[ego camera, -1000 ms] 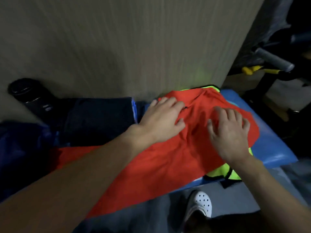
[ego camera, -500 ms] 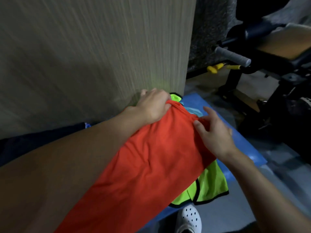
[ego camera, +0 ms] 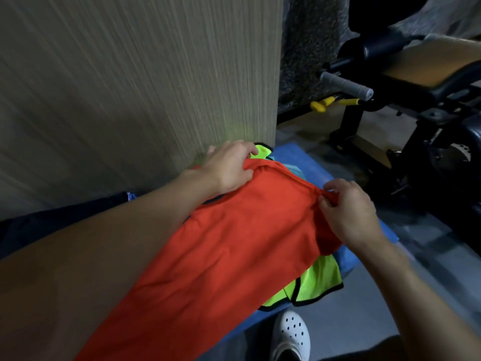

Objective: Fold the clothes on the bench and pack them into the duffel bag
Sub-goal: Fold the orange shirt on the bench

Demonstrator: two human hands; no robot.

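**Q:** So what's been changed in the last second?

**A:** Quite a bit, tbh. The far edge of the orange shirt [ego camera: 234, 243] is now held at both ends. It's clenched under the curled fingers of the left hand [ego camera: 229, 168] and pinched between thumb and fingertips of the right hand [ego camera: 348, 212]. A second ago both palms were just laid flat on it while it was bunched up. Half a second ago the right corner hadn't been caught yet.

**Q:** And for the folding?

**A:** That edge has been pulled taut, so the cloth is spread smooth. It's probably the set-up for a first fold, with nothing folded so far.

**Q:** Where's the shirt otherwise?

**A:** From the fingers it's draped back toward the camera over the blue bench [ego camera: 307, 157]. The neon green garment [ego camera: 320, 282] is trapped underneath and pokes out on the right. Dark clothes [ego camera: 52, 225] are left by the wall. No duffel bag can be made out, so packing is judged a long way off.
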